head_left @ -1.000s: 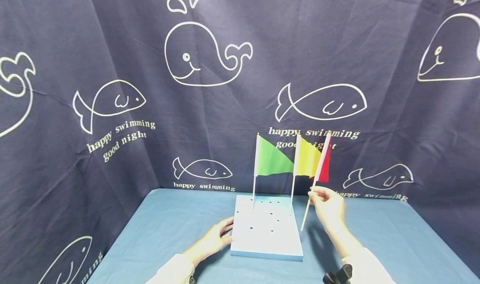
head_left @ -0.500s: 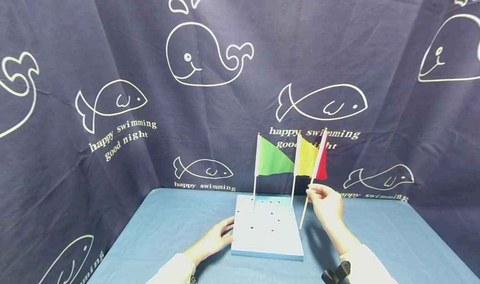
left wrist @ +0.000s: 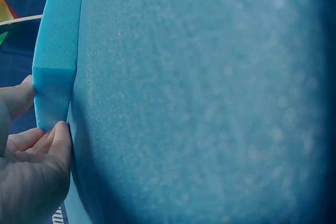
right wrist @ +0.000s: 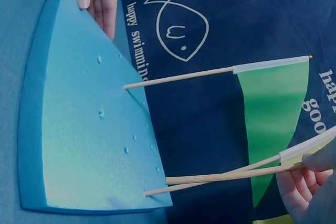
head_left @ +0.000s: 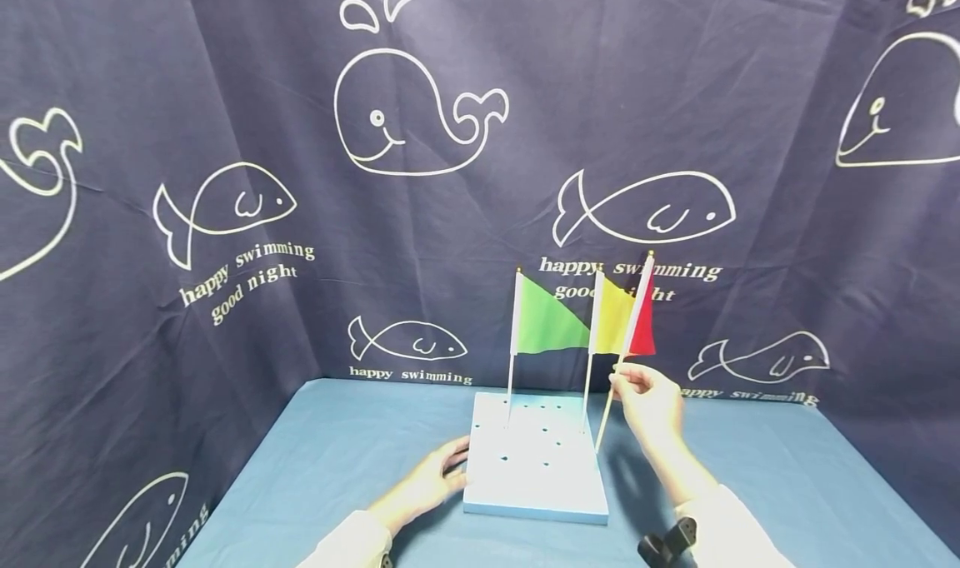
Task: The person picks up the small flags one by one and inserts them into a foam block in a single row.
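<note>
A light blue foam board [head_left: 536, 489] with several small holes lies on the table. Upright in it stand a green flag [head_left: 551, 318] and, at the right, a yellow flag [head_left: 611, 318]. My right hand [head_left: 651, 406] pinches the stick of a red flag [head_left: 643, 326] just under its cloth. That flag leans to the right, its lower tip close to the board's right edge; the right wrist view shows its stick [right wrist: 215, 177] crossing the yellow flag's. My left hand [head_left: 431, 478] holds the board's left edge, thumb at the top face and fingers [left wrist: 58, 142] at the side.
Blue cloth covers the table [head_left: 322, 435]. Behind it hangs a dark blue curtain [head_left: 450, 226] printed with whales, fish and lettering. A black device [head_left: 667, 543] is strapped at the right wrist.
My right hand has brought the red flag a little left and up, so its lower tip now overlaps the board's right edge in the head view. The left hand stays at the board.
</note>
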Action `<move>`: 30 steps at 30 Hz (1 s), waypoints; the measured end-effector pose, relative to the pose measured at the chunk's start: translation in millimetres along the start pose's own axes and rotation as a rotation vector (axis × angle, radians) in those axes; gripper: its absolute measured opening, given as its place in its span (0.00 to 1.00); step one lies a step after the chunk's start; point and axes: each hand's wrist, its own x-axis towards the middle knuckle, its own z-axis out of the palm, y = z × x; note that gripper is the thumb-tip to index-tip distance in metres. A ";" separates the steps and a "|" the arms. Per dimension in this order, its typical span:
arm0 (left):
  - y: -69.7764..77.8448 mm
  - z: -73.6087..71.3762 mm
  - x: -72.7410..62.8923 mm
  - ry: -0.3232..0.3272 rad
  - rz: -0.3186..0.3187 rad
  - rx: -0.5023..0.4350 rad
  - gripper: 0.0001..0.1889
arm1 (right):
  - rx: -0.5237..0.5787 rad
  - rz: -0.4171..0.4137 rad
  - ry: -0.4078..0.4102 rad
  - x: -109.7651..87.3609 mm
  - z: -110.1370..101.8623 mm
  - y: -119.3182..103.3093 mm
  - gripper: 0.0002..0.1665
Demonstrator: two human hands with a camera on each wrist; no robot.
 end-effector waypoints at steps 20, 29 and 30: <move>-5.0 1.5 2.9 0.019 0.020 0.022 0.32 | 0.081 0.028 -0.010 -4.8 20.2 -1.2 0.12; -3.0 0.5 1.5 0.019 0.010 0.015 0.33 | 0.080 0.024 0.004 -3.4 29.6 -3.3 0.11; -2.8 0.5 1.2 0.017 0.008 0.009 0.33 | 0.078 0.027 0.004 -3.5 30.6 -3.4 0.11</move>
